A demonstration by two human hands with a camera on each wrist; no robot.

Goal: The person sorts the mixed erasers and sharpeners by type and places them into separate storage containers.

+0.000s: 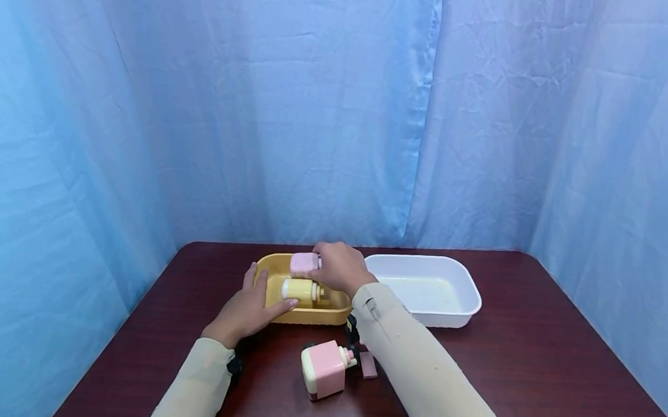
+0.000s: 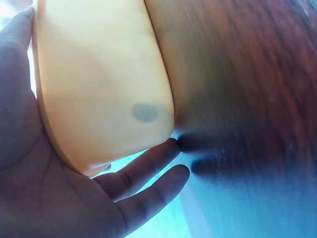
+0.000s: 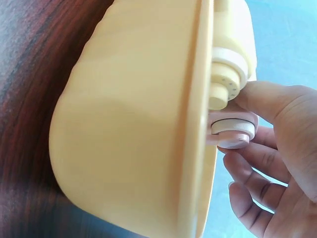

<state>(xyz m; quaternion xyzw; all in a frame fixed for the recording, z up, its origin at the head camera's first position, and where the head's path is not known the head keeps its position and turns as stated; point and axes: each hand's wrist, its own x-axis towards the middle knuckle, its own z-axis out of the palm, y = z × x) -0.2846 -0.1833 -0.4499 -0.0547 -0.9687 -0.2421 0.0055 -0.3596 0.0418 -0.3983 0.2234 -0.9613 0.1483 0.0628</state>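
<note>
My left hand point(image 1: 247, 309) grips the left end of a yellow plastic tub point(image 1: 312, 317), with the thumb over the near rim. In the left wrist view, its fingers point(image 2: 153, 193) lie around the tub's outer corner. Inside the tub lies a yellow pump-style bottle point(image 1: 300, 290) on its side, its stepped neck pointing right. Behind it my right hand point(image 1: 342, 265) holds a pink bottle point(image 1: 304, 263) by its neck end, over the tub. The right wrist view shows that bottle's white ridged collar point(image 3: 233, 128) between thumb and fingers.
A white tub point(image 1: 426, 289) stands right of the yellow one. Nearer me, a larger pink and cream bottle point(image 1: 326, 367) lies on the dark red table point(image 1: 530, 357), beside a small flat pink piece point(image 1: 368, 365). Blue curtains point(image 1: 339, 108) hang around the table.
</note>
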